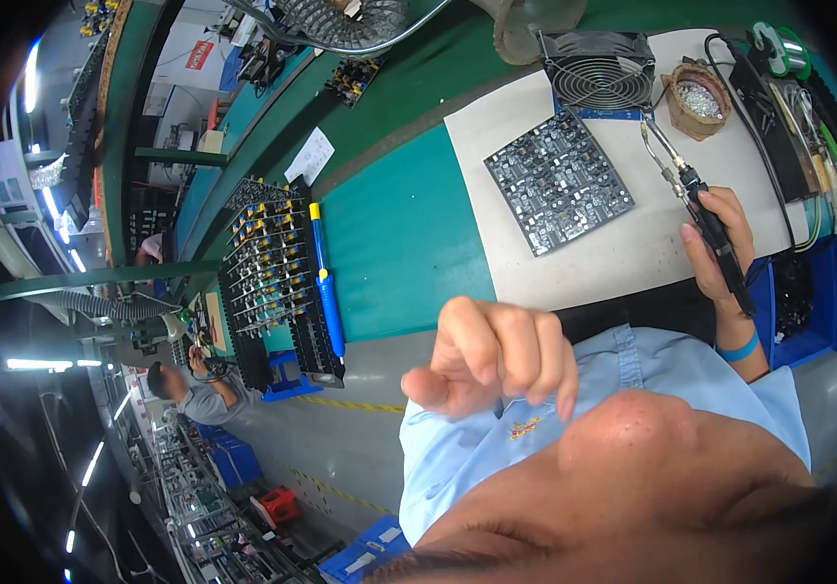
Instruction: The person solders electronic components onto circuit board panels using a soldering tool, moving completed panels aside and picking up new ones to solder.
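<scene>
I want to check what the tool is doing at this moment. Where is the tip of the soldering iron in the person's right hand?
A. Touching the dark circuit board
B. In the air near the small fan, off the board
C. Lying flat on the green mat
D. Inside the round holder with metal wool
B: the right hand holds the soldering iron with its tip raised beside the small fan, clear of the dark circuit board.

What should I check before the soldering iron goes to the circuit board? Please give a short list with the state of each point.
1. Right hand grips soldering iron: ok.
2. Iron tip off the circuit board: ok, it is beside it.
3. Board flat on white mat: ok.
4. Left hand ready at the board: not ok, raised near the face, fingers curled.
5. Solder in left hand: cannot tell.
6. Fan running: cannot tell.
</scene>
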A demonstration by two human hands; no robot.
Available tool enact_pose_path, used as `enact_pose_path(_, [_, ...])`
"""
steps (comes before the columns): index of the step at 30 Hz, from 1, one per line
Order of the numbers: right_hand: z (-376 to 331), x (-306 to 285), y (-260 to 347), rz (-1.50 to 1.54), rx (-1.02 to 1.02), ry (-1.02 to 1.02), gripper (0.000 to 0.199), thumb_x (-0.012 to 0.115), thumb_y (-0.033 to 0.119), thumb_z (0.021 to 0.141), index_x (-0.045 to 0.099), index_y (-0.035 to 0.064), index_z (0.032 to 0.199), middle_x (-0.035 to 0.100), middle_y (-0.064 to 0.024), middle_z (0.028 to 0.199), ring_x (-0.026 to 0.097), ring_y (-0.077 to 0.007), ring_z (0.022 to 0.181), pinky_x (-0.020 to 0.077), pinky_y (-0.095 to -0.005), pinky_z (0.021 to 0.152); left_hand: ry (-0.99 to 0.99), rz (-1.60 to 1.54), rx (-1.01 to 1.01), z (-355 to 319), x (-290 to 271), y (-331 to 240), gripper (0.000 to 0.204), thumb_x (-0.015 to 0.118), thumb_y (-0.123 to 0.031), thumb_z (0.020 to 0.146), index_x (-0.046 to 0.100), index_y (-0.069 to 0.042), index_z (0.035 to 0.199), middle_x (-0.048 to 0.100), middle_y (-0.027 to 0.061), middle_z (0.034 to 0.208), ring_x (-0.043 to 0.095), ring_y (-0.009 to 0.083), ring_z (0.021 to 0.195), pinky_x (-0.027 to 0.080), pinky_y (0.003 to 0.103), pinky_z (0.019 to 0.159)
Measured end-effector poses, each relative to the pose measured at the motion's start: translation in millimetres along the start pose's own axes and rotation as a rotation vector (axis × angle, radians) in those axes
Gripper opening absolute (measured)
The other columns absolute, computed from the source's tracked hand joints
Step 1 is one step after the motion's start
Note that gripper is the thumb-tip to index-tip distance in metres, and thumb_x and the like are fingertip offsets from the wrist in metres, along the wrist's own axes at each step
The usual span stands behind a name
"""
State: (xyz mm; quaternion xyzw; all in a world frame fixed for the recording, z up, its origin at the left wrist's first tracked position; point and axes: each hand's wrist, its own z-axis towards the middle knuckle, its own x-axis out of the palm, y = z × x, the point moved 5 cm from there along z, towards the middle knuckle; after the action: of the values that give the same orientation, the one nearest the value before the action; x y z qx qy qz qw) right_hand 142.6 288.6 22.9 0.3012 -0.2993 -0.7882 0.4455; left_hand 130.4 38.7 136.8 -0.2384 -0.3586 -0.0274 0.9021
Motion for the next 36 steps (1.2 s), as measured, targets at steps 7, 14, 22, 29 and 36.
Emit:
enact_pose_path(7, [-3.8, -2.1, -3.1, -0.003, -0.001, -0.003, 0.045, 0.07, -0.004, 0.074, 0.061, -0.0007, 0.117, 0.062, -0.0167, 0.107, 0.059, -0.0241, 0.085, 0.0493, -0.0329, 0.076, -0.308, 0.681, -0.115, 9.3, -118.0, -27.1, 0.035, 0.041, -0.042, 0.104, 0.051, -0.008, 0.107, 0.055, 0.0096, 0.092, 0.055, 0.0223, 0.084, 0.048, 0.039, 0.083])
enact_pose_path(14, [-1.3, 2.4, -3.1, -0.019, -0.015, 0.018, 0.045, 0.07, -0.005, 0.073, 0.061, 0.0, 0.117, 0.062, -0.0169, 0.107, 0.059, -0.0241, 0.084, 0.0495, -0.0329, 0.075, -0.482, 2.286, -0.141, 34.0, -280.6, -128.1, 0.05, 0.065, -0.033, 0.091, 0.051, 0.001, 0.126, 0.053, 0.0201, 0.125, 0.049, 0.0353, 0.115, 0.04, 0.045, 0.102])
enact_pose_path(22, [-3.4, 4.1, 2.9, -0.122, 0.006, 0.039, 0.044, 0.07, -0.004, 0.072, 0.061, 0.0012, 0.115, 0.062, -0.0181, 0.105, 0.059, -0.0247, 0.082, 0.0494, -0.0328, 0.073, -0.704, 2.621, -0.257, 68.9, -423.2, -195.8, 0.055, 0.063, -0.037, 0.091, 0.05, -0.002, 0.131, 0.052, 0.0225, 0.131, 0.048, 0.0395, 0.12, 0.036, 0.052, 0.104])
enact_pose_path(29, [-3.2, 5.5, 1.0, -0.184, 0.027, 0.036, 0.042, 0.07, -0.003, 0.073, 0.061, 0.0018, 0.113, 0.063, -0.018, 0.103, 0.058, -0.0243, 0.08, 0.0487, -0.0323, 0.071, -0.578, 2.601, -0.304, 76.9, -449.2, -186.3, 0.049, 0.062, -0.032, 0.092, 0.051, -0.003, 0.129, 0.058, 0.02, 0.124, 0.05, 0.0391, 0.117, 0.037, 0.051, 0.101])
enact_pose_path(36, [-1.9, 5.5, 1.6, -0.179, 0.0, 0.023, 0.04, 0.07, -0.002, 0.074, 0.062, 0.0019, 0.113, 0.063, -0.0175, 0.102, 0.057, -0.0237, 0.078, 0.048, -0.0318, 0.069, -0.431, 2.64, -0.21, 83.2, -430.6, -175.7, 0.04, 0.062, -0.021, 0.091, 0.052, -0.003, 0.126, 0.061, 0.0173, 0.114, 0.053, 0.0378, 0.111, 0.039, 0.052, 0.094])
